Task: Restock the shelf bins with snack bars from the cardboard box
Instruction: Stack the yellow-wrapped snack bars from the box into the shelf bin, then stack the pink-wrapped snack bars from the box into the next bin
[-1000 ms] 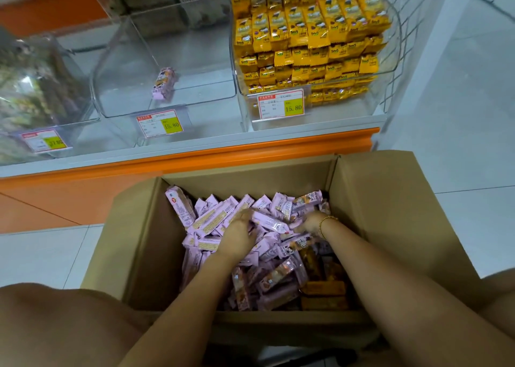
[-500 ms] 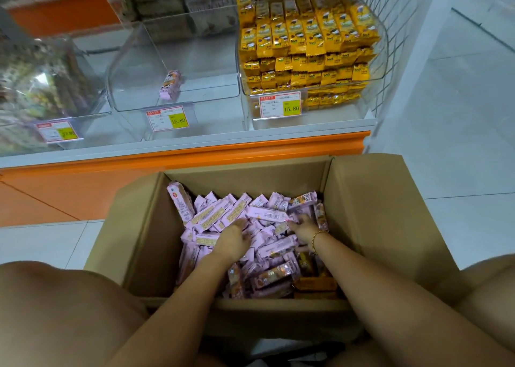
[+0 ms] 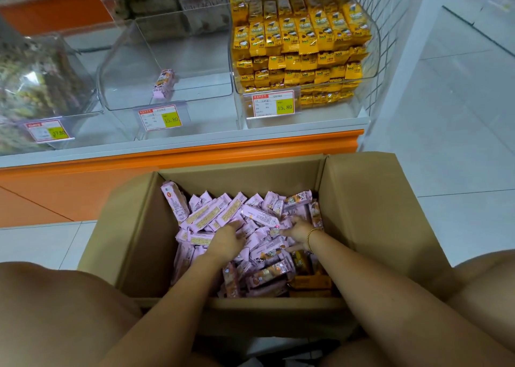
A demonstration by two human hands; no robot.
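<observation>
Person crouched at the near side of the open cardboard box (image 3: pixel 365 199), both arms reaching in.

- Pink snack bars (image 3: pixel 259 216) heaped loose through the middle and far half of the box. A few orange packs (image 3: pixel 312 281) lie in its near right corner.
- Left hand (image 3: pixel 227 240) is at the centre of the box, palm down, with its fingertips sunk in the heap. Cannot tell whether they have closed on any bars.
- Right hand (image 3: pixel 296 231), bracelet (image 3: pixel 309 238) at the wrist, is just to its right. Its fingers look loosely spread over the bars, gripping nothing that I can see.
- The target is likely the clear bin (image 3: pixel 125 68) on the shelf past the box's far wall, toward the left. It holds a single pink bar (image 3: pixel 164 84). The bin past the far right corner is already stacked with yellow packets (image 3: pixel 301 40).

My read on doing this well:
- Draw the two hands toward each other so the bars line up lengthwise, then lift one squared bundle rather than a loose clutch.
- Foil wrappers probably slip, so press from both ends and keep the load modest.
- Leave the orange packs where they are, since they don't match that bin.
- Clear the box's far wall before swinging up to the shelf.
</observation>
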